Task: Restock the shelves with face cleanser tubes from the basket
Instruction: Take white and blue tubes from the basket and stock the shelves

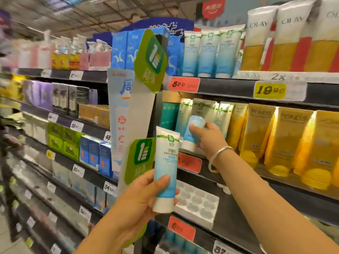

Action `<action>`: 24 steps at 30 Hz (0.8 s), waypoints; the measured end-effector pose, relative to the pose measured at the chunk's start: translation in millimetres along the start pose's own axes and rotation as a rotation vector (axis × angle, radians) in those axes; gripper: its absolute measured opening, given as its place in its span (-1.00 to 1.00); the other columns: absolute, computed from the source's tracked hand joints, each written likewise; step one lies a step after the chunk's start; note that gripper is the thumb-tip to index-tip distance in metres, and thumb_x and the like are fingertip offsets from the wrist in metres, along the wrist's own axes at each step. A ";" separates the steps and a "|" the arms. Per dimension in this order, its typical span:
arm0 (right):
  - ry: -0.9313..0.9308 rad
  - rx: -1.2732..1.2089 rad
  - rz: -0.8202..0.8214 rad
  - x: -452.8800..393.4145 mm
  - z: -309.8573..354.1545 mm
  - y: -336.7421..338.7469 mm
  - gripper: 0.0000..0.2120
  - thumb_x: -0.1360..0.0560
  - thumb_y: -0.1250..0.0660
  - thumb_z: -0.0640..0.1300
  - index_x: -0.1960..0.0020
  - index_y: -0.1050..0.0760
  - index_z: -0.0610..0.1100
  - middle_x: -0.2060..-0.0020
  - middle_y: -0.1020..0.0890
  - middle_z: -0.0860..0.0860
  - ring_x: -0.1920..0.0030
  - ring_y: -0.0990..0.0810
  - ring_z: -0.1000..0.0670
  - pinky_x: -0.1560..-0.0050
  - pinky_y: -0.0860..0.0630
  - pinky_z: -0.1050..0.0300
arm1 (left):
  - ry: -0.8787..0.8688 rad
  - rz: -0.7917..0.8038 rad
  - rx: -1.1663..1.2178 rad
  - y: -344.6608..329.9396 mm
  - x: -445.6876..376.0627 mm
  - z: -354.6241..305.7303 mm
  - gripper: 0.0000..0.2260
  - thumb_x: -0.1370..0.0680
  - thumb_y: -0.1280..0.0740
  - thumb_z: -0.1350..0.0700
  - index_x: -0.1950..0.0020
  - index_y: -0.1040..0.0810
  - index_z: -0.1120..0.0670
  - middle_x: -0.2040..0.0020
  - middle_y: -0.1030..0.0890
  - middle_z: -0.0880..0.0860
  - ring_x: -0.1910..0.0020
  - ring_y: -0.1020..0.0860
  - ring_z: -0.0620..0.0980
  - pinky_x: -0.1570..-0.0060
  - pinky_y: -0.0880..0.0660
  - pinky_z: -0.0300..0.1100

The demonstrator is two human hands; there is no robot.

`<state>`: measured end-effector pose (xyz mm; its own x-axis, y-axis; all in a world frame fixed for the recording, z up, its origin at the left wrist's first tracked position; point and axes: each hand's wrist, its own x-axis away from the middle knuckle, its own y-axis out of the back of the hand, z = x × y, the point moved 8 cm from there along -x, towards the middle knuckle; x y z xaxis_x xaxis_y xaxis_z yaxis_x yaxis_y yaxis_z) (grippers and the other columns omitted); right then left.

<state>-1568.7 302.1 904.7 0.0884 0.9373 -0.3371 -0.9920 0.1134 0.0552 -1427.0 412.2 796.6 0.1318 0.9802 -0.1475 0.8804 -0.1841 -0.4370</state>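
Blue-and-white face cleanser tube (166, 169) upright, cap down, gripped in left hand (141, 197) in front of the shelf (238, 204). Right hand (208, 136), silver bangle (218, 156) at wrist, grips a second tube (193, 129), tilted, among matching tubes on the middle shelf, beside yellow Pond's tubes (286, 142).

blue-white tube (166, 169), yellow tubes (286, 142)
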 end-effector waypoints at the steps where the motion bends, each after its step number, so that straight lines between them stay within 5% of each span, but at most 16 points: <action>1: 0.027 0.036 -0.010 -8.5 -0.2 -2.9 -0.69 -0.49 -0.34 -0.13 -0.17 -0.36 -0.16 -0.14 -0.51 -0.18 -0.05 -0.53 -0.10 -0.14 -0.49 -0.02 | -0.019 -0.014 -0.005 0.7 -4.0 -1.3 -0.55 -0.23 -0.45 0.06 -0.07 -0.57 0.18 0.19 -0.65 0.18 0.26 -0.65 0.03 0.33 -0.58 -0.14; 4: 0.105 0.061 -0.017 -28.6 -1.2 -14.7 -0.54 -0.49 -0.34 -0.11 -0.30 -0.30 -0.25 -0.12 -0.48 -0.12 -0.11 -0.50 -0.10 -0.15 -0.43 0.07 | -0.067 -0.042 -0.033 1.0 -15.0 -3.8 -0.58 -0.21 -0.57 0.04 0.00 -0.63 0.16 0.18 -0.66 0.18 0.25 -0.66 0.04 0.35 -0.58 -0.17; 7: 0.132 -0.020 0.001 -41.4 -1.5 -29.1 -0.64 -0.47 -0.36 -0.18 -0.21 -0.37 -0.23 -0.10 -0.58 -0.16 -0.02 -0.56 -0.07 -0.06 -0.49 0.11 | -0.094 -0.048 -0.052 1.6 -23.3 -4.6 -0.75 -0.25 -0.55 0.23 0.10 -0.69 0.07 0.19 -0.68 0.14 0.24 -0.66 0.03 0.33 -0.58 -0.18; 11: 0.174 0.031 -0.004 -53.5 -0.9 -40.2 -0.66 -0.44 -0.39 -0.24 -0.17 -0.38 -0.20 -0.13 -0.58 -0.16 -0.10 -0.57 -0.11 -0.19 -0.51 0.02 | -0.095 -0.021 -0.056 2.6 -30.7 -4.0 -0.65 -0.21 -0.44 0.08 0.01 -0.65 0.08 0.14 -0.68 0.12 0.19 -0.66 0.03 0.30 -0.57 -0.20; 15: 0.273 0.193 -0.094 -54.7 2.0 -43.8 -0.66 -0.41 -0.43 -0.21 -0.12 -0.40 -0.19 -0.13 -0.55 -0.13 -0.09 -0.54 -0.08 -0.13 -0.49 0.14 | -0.100 -0.007 -0.074 6.0 -38.8 -6.3 -0.49 -0.19 -0.45 0.04 -0.12 -0.56 0.12 0.14 -0.68 0.14 0.20 -0.66 0.02 0.32 -0.55 -0.23; 19: 0.297 0.320 -0.110 -53.0 3.4 -52.3 -0.64 -0.39 -0.43 -0.21 -0.12 -0.40 -0.22 -0.12 -0.52 -0.16 -0.12 -0.53 -0.16 -0.16 -0.51 -0.07 | -0.094 0.023 -0.069 10.4 -44.0 -10.6 -0.49 -0.20 -0.47 0.03 -0.13 -0.56 0.10 0.09 -0.67 0.14 0.17 -0.66 0.02 0.28 -0.56 -0.21; 24: 0.284 0.534 -0.144 -43.6 5.8 -54.9 -0.58 -0.46 -0.29 -0.25 -0.26 -0.25 -0.30 -0.18 -0.44 -0.25 -0.10 -0.50 -0.26 -0.09 -0.48 -0.09 | -0.086 0.066 -0.038 13.1 -46.7 -15.8 -0.49 -0.22 -0.46 0.03 -0.15 -0.55 0.13 0.14 -0.67 0.10 0.19 -0.66 -0.01 0.29 -0.56 -0.22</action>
<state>-1517.6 256.9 921.8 0.1175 0.7843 -0.6091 -0.7838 0.4499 0.4281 -1414.3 365.2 811.9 0.1522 0.9559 -0.2511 0.8881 -0.2438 -0.3897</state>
